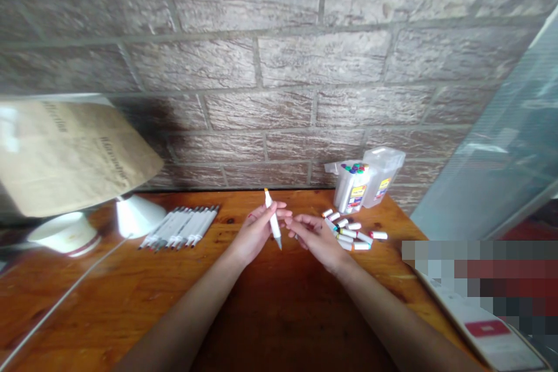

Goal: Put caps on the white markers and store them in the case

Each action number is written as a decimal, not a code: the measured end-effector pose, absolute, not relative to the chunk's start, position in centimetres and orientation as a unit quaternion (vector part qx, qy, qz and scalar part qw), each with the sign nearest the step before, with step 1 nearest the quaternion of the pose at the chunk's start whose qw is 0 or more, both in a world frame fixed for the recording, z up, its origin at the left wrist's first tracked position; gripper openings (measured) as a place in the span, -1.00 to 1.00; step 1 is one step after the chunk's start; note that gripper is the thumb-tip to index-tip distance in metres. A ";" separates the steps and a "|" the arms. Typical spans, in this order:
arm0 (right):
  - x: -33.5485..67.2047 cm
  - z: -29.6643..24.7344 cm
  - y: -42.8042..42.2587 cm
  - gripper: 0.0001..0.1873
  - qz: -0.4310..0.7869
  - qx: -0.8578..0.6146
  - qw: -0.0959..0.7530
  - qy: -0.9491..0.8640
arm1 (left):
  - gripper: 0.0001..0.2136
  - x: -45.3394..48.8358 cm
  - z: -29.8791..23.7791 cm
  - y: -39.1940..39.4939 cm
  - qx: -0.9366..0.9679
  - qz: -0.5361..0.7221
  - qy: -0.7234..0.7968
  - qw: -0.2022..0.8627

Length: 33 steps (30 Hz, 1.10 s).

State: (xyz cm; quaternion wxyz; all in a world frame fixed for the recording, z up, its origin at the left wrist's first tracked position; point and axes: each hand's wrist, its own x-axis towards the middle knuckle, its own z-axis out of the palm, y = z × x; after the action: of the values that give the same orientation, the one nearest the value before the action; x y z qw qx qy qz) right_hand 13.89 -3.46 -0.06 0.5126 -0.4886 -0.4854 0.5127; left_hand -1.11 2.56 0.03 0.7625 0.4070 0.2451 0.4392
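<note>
My left hand (260,225) is closed around a white marker (273,221), which slants with its orange end up and its grey end down. Close beside it, my right hand (314,235) has its fingers curled together near the marker's middle; what they pinch, if anything, is too small to make out. Just right of that hand lies a loose pile of short white marker caps (346,233) with coloured ends. Over on the left, several white markers (181,226) lie side by side in a row.
Two clear plastic cases (352,189) stand by the wall, the nearer holding coloured markers upright. A lamp (137,218) with a paper shade, a white bowl (65,232) and a cable (65,296) occupy the left of the wooden table (296,314). The brick wall (279,104) rises behind.
</note>
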 end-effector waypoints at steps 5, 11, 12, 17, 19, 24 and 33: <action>13.9 0.4 -3.6 -0.54 0.512 -0.487 0.514 -0.486 | -0.65 -1.2 0.3 2.5 0.398 0.454 0.244 0.759; 13.2 0.1 -3.7 -0.54 0.550 -0.447 0.514 -0.483 | -0.60 -1.1 0.2 2.3 0.396 0.440 0.245 0.768; 13.1 0.0 -3.7 -0.54 0.556 -0.437 0.516 -0.483 | -0.60 -1.1 0.2 2.2 0.397 0.438 0.245 0.768; 13.0 -0.5 -3.5 -0.51 0.568 -0.428 0.498 -0.496 | -0.59 -1.0 0.0 2.2 0.407 0.422 0.264 0.766; 13.1 -0.4 -3.5 -0.50 0.564 -0.422 0.504 -0.499 | -0.60 -1.0 0.0 2.2 0.411 0.419 0.264 0.766; 13.1 0.5 -3.8 -0.49 0.566 -0.446 0.506 -0.473 | -0.55 -1.1 0.1 2.4 0.424 0.417 0.250 0.764; 13.1 0.5 -3.9 -0.51 0.573 -0.437 0.507 -0.473 | -0.59 -1.2 0.1 2.6 0.415 0.440 0.267 0.750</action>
State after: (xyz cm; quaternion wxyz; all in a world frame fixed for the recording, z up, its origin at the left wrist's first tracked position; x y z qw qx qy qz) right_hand 13.08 -3.86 0.52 0.5072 -0.4369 -0.4731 0.5728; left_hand -1.23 2.58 0.12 0.7501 0.4147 0.2674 0.4404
